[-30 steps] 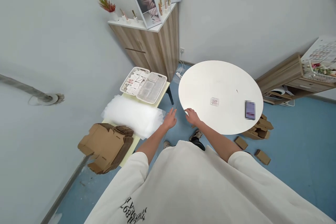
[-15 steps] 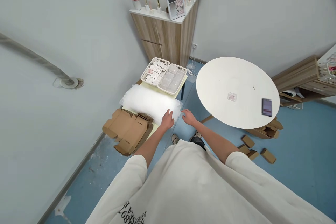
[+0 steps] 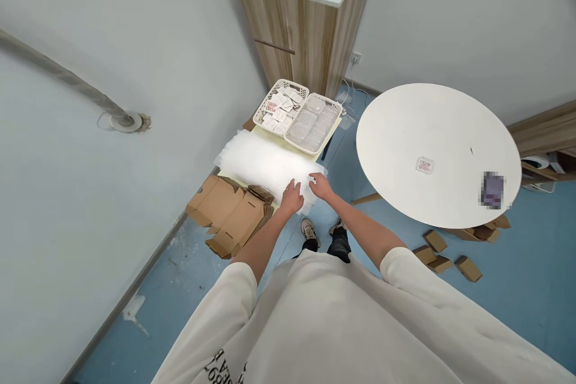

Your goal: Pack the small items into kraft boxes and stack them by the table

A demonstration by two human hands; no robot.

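White, filmy sheets or sleeves lie in a broad stack (image 3: 258, 156) directly under the hands. The left hand (image 3: 292, 197) has its fingers spread above the stack's near edge; the right hand (image 3: 321, 186), fingers bent, is at its right end. Whether either touches the film, or the right thumb and forefinger pinch a layer, I cannot tell.

Such thin layers probably cling and slide together, so handling goes best, I judge, with the left palm lightly steadying the pile while the right fingertips part one layer at a loose corner, peeling slowly rather than tugging.

Outward from the hands, flattened brown cardboard boxes (image 3: 236, 216) lie at nine o'clock, showing no print that I can read. At eleven, a white basket (image 3: 269, 129) holds white packets (image 3: 279, 115), one with reddish marks too small to make out. Beside it, toward twelve, a second basket (image 3: 299, 147) holds clear plastic containers (image 3: 306, 124).

At two o'clock stands a round white table (image 3: 405, 126) with a small clear case (image 3: 425, 165), its reddish contents or label illegible, and a pixelated purplish item (image 3: 492, 191). Toward seven, the wearer's white shirt (image 3: 324, 318) carries tilted black print: "897" reads clearly, the remainder is partly folded away.
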